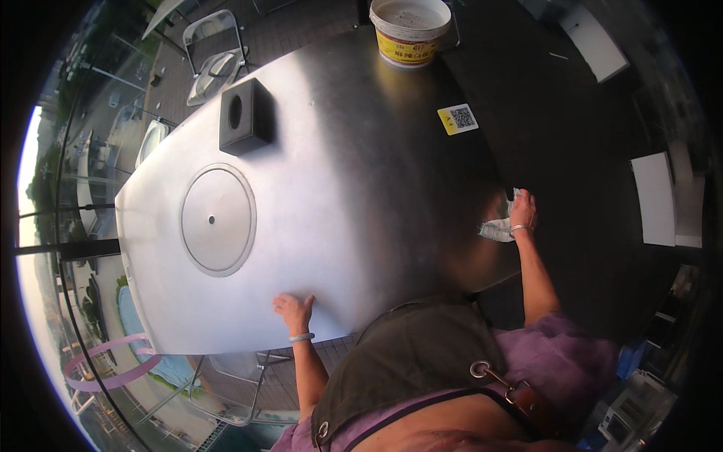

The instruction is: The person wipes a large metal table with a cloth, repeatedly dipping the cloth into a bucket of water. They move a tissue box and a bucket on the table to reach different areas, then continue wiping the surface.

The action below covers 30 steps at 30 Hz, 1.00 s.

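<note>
A brushed stainless-steel table (pixel 305 226) spreads before me. Close to its right edge, my right hand (pixel 524 209) grips a pale cloth (pixel 497 230), part of which lies against the tabletop. My left hand (pixel 294 311) holds nothing; its fingers are apart, at the near side of the table. Whether its palm presses on the metal I cannot tell. Beyond that hand, a round metal lid (pixel 217 226) with a small central hole is set into the tabletop.
A dark tissue box (pixel 245 116) stands past the lid. At the far end is a white plastic bucket (pixel 409 45) with a yellow label. A sticker with a printed code (pixel 458 119) lies near the right edge. Folding chairs (pixel 217 62) and a glass railing line the left.
</note>
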{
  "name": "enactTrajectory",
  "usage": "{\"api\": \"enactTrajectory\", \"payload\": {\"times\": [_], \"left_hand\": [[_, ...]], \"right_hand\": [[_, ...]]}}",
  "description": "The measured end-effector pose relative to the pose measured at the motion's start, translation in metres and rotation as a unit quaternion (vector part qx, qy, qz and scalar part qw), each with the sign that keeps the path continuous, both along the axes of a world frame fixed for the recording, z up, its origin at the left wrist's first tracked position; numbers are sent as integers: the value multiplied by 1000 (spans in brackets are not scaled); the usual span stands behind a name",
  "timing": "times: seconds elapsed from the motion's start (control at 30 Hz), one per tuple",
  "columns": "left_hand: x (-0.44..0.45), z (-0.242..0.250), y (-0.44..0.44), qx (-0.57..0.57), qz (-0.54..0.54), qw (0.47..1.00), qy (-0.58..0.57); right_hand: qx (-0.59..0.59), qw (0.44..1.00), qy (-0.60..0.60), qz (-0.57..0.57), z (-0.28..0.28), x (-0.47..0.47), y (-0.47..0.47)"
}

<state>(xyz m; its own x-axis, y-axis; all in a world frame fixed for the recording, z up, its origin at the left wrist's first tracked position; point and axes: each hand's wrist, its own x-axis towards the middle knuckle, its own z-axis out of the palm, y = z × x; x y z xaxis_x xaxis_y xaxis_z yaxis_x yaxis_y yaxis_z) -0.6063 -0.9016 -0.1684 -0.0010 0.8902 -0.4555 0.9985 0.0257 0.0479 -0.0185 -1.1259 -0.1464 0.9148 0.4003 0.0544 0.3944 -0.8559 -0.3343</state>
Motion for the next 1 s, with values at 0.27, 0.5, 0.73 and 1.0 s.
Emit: {"api": "enactTrajectory", "payload": {"times": [0.27,0.5,0.73,1.0], "left_hand": [[-4,-8,17,-8,-36,998,46],[-10,-13,21,-4,-13,1000,24],[-16,-16,20,25,-35,999,1],[-15,-22,31,-10,-68,995,75]], "right_hand": [[228,849,-6,477,7,-232,133],[50,804,30,591,-45,-275,187],[88,954,-59,280,-41,-139,114],[-101,992,-35,-69,-22,-102,-52]]}}
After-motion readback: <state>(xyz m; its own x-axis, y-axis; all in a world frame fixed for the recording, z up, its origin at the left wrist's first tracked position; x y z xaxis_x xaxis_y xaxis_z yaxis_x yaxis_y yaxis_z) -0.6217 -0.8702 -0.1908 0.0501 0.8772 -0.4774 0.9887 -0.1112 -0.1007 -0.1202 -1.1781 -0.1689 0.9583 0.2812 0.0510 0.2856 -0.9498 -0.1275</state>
